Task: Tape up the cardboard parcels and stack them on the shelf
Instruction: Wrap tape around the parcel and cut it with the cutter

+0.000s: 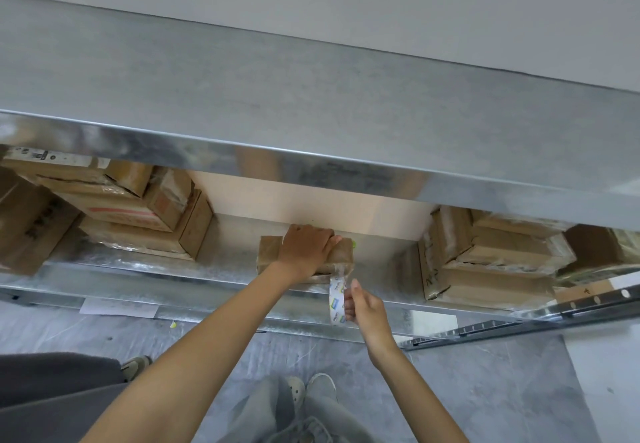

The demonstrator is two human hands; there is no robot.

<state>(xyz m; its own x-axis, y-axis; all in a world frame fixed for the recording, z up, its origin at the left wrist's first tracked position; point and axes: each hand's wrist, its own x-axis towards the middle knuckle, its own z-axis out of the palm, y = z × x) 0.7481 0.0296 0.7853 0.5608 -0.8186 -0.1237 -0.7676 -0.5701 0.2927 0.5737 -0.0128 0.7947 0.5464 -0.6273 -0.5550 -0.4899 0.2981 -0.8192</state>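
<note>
A small cardboard parcel (269,250) lies on the lower metal shelf (225,271), near its front edge. My left hand (306,246) rests flat on top of it, pressing down. My right hand (363,307) holds a roll of clear tape (336,300) just below the parcel's front right corner. A strip of tape runs from the roll up onto the parcel's front face.
Taped cardboard boxes are stacked on the shelf at left (138,220) and at right (491,259). An upper metal shelf (311,103) overhangs the work. Another person's grey trousers and shoe (136,366) show at lower left; my own feet (310,390) stand on the plastic-covered floor.
</note>
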